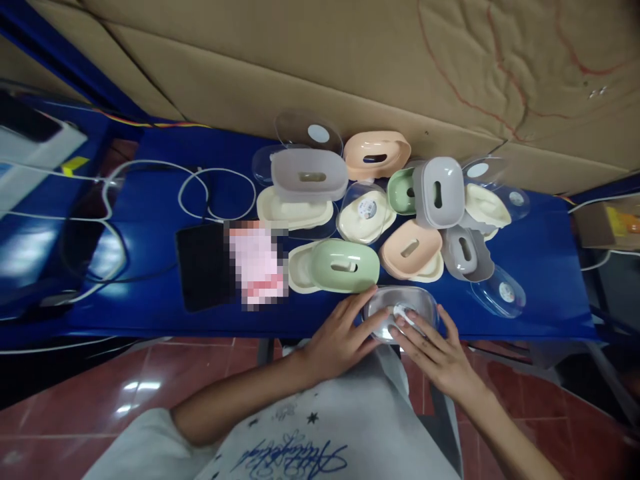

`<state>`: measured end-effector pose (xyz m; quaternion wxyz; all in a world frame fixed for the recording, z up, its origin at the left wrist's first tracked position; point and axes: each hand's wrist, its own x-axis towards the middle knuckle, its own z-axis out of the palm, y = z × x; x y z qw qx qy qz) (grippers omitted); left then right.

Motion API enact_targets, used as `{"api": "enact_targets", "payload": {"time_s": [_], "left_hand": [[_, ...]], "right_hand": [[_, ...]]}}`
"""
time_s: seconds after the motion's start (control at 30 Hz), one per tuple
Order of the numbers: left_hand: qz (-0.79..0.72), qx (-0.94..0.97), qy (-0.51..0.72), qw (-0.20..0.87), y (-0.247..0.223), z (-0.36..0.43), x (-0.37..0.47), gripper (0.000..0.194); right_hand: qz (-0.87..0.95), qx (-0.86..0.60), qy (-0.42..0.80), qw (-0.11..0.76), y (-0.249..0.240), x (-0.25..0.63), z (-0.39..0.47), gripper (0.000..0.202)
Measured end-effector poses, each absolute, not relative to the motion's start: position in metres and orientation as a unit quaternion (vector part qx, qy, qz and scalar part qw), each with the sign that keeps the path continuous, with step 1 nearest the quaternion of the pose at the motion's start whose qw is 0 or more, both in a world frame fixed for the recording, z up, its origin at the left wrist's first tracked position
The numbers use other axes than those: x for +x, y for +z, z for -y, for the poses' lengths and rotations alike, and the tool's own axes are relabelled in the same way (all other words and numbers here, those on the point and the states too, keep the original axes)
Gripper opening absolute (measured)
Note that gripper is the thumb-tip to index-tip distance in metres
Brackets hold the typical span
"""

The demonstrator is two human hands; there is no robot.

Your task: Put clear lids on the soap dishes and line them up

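Note:
An oval box with a clear lid (425, 305) lies at the table's front edge, and a white sticker (404, 313) is on the lid. My left hand (343, 337) rests at the box's left side, fingers apart, one reaching over the lid. From the right, my right hand (440, 353) lays its stretched fingers across the lid and partly covers the sticker. Just beyond my left hand sits a green oval tub (345, 263) with a slot in its bottom. A peach tub (413, 248) stands behind the lidded box.
Several grey, cream, peach and green tubs and clear lids crowd the blue table (550, 287). At left are a black flat object (203, 267), a blurred-out pink item (257, 263) and white cables (220, 172). A cardboard wall (300, 60) closes off the back.

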<state>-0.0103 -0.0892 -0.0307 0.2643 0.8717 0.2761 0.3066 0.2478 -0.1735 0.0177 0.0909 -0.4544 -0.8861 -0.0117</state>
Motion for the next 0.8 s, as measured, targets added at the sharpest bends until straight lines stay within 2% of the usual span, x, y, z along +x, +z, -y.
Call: {"api": "enact_targets", "payload": {"time_s": [0.27, 0.4, 0.5, 0.67, 0.8], "left_hand": [[-0.308, 0.882, 0.263, 0.241, -0.025, 0.093, -0.006, 0.055], [-0.349, 0.861, 0.275, 0.248, -0.022, 0.096, -0.003, 0.061], [-0.356, 0.848, 0.285, 0.270, -0.022, 0.096, -0.003, 0.064], [-0.359, 0.844, 0.282, 0.282, -0.024, 0.094, -0.006, 0.074], [-0.354, 0.852, 0.269, 0.278, -0.025, 0.093, -0.006, 0.074]], "right_hand": [[0.882, -0.433, -0.039, 0.181, -0.015, 0.260, 0.163, 0.043], [0.863, -0.453, -0.018, 0.225, -0.023, 0.261, 0.160, 0.049], [0.869, -0.443, 0.005, 0.219, -0.020, 0.263, 0.157, 0.055], [0.892, -0.416, 0.032, 0.176, -0.003, 0.261, 0.147, 0.046], [0.911, -0.382, 0.038, 0.151, 0.009, 0.262, 0.139, 0.046]]}}
